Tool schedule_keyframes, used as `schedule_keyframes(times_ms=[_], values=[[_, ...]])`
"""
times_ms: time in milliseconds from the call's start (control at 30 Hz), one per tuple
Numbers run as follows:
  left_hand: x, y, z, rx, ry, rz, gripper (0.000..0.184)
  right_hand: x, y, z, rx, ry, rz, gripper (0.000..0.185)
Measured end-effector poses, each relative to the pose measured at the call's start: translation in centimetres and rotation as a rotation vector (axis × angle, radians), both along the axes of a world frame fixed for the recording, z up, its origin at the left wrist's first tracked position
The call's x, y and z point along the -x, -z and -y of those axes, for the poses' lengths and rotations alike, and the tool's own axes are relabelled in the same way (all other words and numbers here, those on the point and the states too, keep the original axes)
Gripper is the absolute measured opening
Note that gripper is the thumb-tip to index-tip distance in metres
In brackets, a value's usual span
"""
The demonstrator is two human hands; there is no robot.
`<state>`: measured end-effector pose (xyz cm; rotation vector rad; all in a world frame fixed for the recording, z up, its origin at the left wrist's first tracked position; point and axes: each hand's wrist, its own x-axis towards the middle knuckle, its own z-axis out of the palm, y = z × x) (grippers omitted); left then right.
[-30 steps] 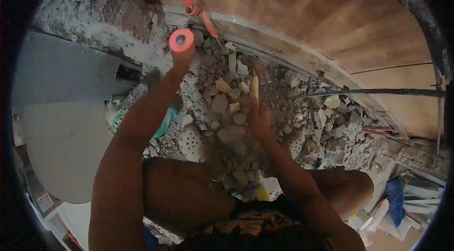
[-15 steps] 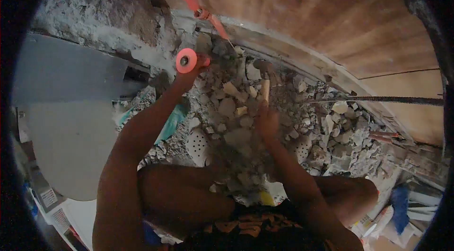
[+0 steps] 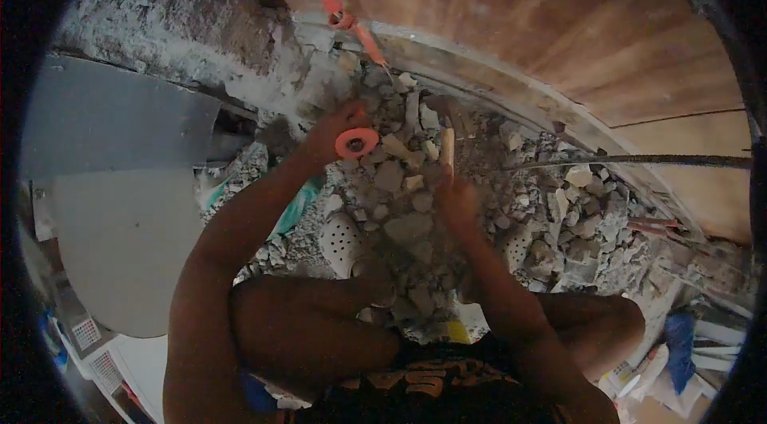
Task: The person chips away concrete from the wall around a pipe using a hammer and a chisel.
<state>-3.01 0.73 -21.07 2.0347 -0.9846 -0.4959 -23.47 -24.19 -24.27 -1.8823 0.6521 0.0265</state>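
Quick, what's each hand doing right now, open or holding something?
Left hand: closed, holding a tool with a round reddish guard.
Right hand: closed around a wooden handle.

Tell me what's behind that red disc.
Behind the red disc, part of the left hand and broken rubble show past its rim; what it directly covers cannot be seen.

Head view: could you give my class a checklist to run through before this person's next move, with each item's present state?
1. Left hand gripping the tool with a red disc: ok.
2. Right hand gripping the wooden handle: ok.
3. Gloves worn: not ok, both hands are bare.
4. Tool's far tip well placed: cannot tell, hidden.
5. Ground between the perforated shoes clear: not ok, rubble lies there.
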Motion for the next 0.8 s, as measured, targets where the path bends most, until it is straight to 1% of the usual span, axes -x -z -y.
schedule_keyframes(times_ms=[33, 67, 133, 167, 233, 267, 300, 333, 367, 433, 467, 500, 533, 567, 600, 633, 667, 733, 767, 800], values=[[0.1, -0.6, 0.7, -0.041, 0.006, 0.078, 0.046, 0.4, 0.8, 0.1, -0.014, -0.084, -0.066, 0.051], [0.2, -1.2, 1.4, -0.081, 0.010, 0.156, 0.045, 0.6, 0.2, -0.1, -0.011, -0.087, -0.064, 0.051], [0.1, -1.4, 2.5, -0.295, 0.110, 0.592, 0.042, 0.7, -2.0, -1.2, -0.195, -0.003, 0.056, 0.049], [0.1, -1.2, 2.8, -0.297, 0.100, 0.591, 0.042, 1.0, -2.1, -1.3, -0.193, -0.013, 0.055, 0.049], [0.1, -0.7, 3.5, 0.027, 0.074, 0.748, 0.043, 1.5, -2.2, -1.5, -0.185, -0.065, 0.219, 0.045], [-0.3, -0.6, 4.0, 0.023, 0.065, 0.746, 0.043, 2.0, -2.5, -2.0, -0.186, -0.075, 0.216, 0.045], [-0.7, -0.4, 4.5, 0.048, 0.093, 0.766, 0.041, 2.3, -3.4, -2.8, -0.245, -0.054, 0.394, 0.042], [-1.0, -0.2, 4.9, 0.071, 0.120, 0.785, 0.040, 2.4, -4.2, -2.8, -0.279, -0.045, 0.478, 0.040], [-1.1, -0.6, 5.3, 0.065, 0.111, 0.779, 0.040, 2.3, -5.2, -2.8, -0.313, -0.041, 0.563, 0.038], [-1.2, -2.0, 6.0, 0.113, 0.068, 0.355, 0.035, 1.4, -7.7, -1.4, 0.310, -0.330, 0.511, 0.032], [-1.3, -1.7, 6.0, 0.112, 0.057, 0.354, 0.035, 1.3, -7.8, -1.9, 0.308, -0.340, 0.512, 0.032], [-1.6, -1.6, 6.0, 0.027, 0.062, 0.375, 0.039, 1.1, -7.8, -2.8, 0.394, -0.293, 0.424, 0.031], [-1.9, -1.4, 6.1, -0.058, 0.067, 0.397, 0.044, 1.3, -6.1, -2.9, 0.439, -0.271, 0.382, 0.030], [-2.1, -0.6, 6.1, -0.056, 0.061, 0.398, 0.044, 1.5, -4.4, -3.0, 0.483, -0.250, 0.339, 0.031], [-2.1, 0.8, 5.9, -0.035, 0.114, 0.411, 0.043, 2.9, 1.8, -2.8, 0.306, -0.214, 0.192, 0.034], [-2.2, 1.4, 5.8, -0.014, 0.171, 0.427, 0.042, 3.5, 5.2, -2.8, 0.128, -0.173, 0.048, 0.038], [-2.5, 1.1, 5.7, -0.018, 0.164, 0.432, 0.042, 2.7, 3.3, -2.8, 0.126, -0.180, 0.054, 0.038], [-1.7, 0.6, 5.7, -0.062, 0.182, 0.221, 0.040, 2.3, 0.5, -2.4, 0.167, -0.200, 0.063, 0.038], [-1.9, 0.7, 5.9, -0.064, 0.176, 0.223, 0.040, 2.0, -1.1, -1.9, 0.199, -0.222, 0.086, 0.038], [-2.0, 1.0, 6.1, 0.067, 0.136, 0.240, 0.035, 2.0, -3.0, -1.3, 0.260, -0.253, 0.131, 0.038]])
